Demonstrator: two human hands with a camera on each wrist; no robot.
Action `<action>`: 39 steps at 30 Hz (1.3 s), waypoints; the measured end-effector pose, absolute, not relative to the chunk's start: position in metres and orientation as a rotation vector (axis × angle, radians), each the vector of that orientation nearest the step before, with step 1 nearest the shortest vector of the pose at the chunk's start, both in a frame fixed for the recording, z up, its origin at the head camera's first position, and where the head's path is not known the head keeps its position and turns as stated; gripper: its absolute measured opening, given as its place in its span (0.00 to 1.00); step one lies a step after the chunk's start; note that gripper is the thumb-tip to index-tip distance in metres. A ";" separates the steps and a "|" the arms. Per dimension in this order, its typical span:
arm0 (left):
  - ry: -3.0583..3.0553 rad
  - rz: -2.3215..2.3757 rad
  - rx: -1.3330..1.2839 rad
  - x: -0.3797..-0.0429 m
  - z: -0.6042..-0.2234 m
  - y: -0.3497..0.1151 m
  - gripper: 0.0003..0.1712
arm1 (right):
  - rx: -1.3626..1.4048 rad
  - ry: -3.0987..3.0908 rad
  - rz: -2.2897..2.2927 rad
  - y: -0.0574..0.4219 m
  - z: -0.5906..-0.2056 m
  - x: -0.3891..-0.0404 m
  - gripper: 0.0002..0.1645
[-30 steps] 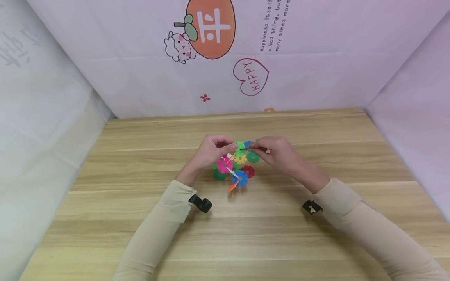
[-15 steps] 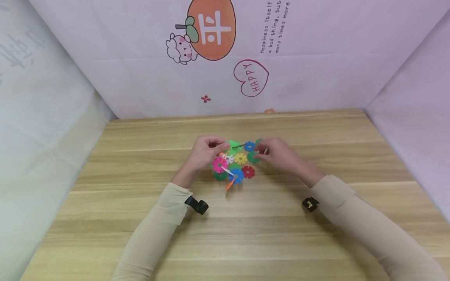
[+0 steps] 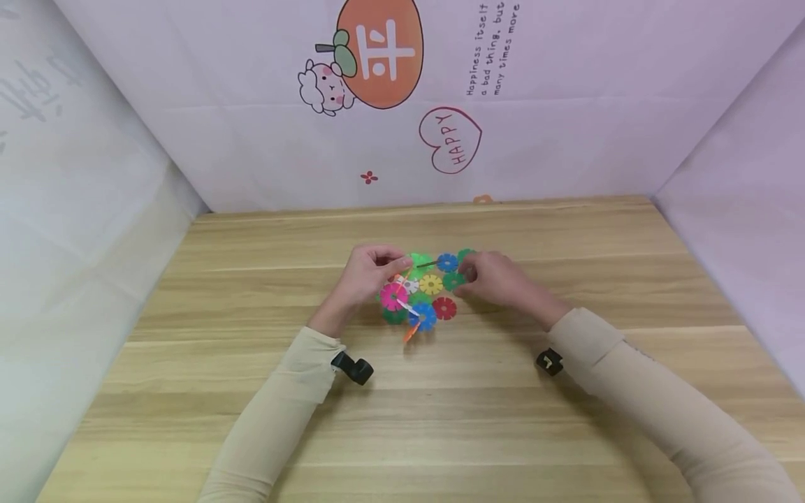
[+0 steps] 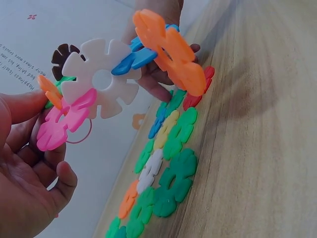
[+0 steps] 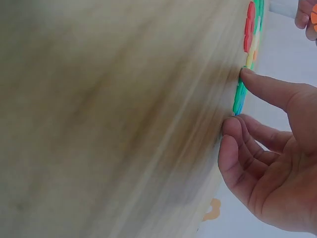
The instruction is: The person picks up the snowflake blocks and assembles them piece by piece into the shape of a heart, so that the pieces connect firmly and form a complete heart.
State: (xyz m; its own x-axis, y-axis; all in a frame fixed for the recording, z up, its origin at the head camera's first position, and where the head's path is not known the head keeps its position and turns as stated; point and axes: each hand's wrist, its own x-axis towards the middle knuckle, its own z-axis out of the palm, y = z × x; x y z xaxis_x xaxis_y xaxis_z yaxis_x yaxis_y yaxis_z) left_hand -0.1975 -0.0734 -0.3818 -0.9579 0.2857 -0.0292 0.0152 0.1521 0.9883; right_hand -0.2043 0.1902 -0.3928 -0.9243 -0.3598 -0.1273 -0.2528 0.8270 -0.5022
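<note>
My left hand (image 3: 377,271) pinches one end of a chain of interlocked plastic snowflake discs, held above the table. Pink (image 4: 67,121), white (image 4: 102,79), blue (image 4: 134,60) and orange (image 4: 171,54) discs run along it, with a brown disc (image 4: 63,60) beside the white one. At the thumb sits a small orange disc (image 4: 49,91). My right hand (image 3: 493,276) is low at the table, thumb and fingertips apart at the edges of a dark green disc (image 3: 452,281) that lies flat. Another dark green disc (image 3: 466,256) is partly behind its fingers.
Several loose discs lie flat on the wooden table (image 3: 402,419), among them yellow (image 3: 431,284), red (image 3: 444,308) and blue (image 3: 447,263). A white printed sheet (image 3: 553,140) stands behind, with white side walls. Black wrist cameras (image 3: 353,368) sit under the sleeves.
The right hand lets go of the held chain and moves right and down to the dark green disc. The left hand shifts left with the chain, then stays nearly still.
</note>
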 end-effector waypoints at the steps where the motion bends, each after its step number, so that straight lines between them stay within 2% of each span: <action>1: 2.214 1.895 0.301 -0.197 -0.382 -0.073 0.11 | -0.469 2.788 -0.720 0.190 -0.392 -0.204 0.26; 8: 2.219 1.884 0.328 -0.197 -0.380 -0.074 0.10 | -0.453 2.739 -0.756 0.190 -0.392 -0.205 0.23; 16: 2.224 1.898 0.345 -0.198 -0.384 -0.077 0.11 | -0.516 2.610 -0.933 0.200 -0.390 -0.200 0.07; 27: 2.268 1.899 0.329 -0.199 -0.383 -0.080 0.12 | -0.454 2.476 -1.565 0.201 -0.370 -0.186 0.10; 39: 2.274 1.878 0.338 -0.201 -0.384 -0.079 0.12 | -0.446 2.447 -1.655 0.195 -0.368 -0.183 0.10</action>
State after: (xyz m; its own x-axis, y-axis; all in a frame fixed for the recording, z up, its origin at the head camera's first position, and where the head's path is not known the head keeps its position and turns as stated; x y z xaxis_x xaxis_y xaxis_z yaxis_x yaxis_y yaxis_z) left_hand -0.2005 -0.0790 -0.3835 -0.9593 0.2823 0.0110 0.0642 0.1799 0.9816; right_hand -0.1829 0.1951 -0.3682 -0.9438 -0.3282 0.0391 -0.1585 0.3455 -0.9249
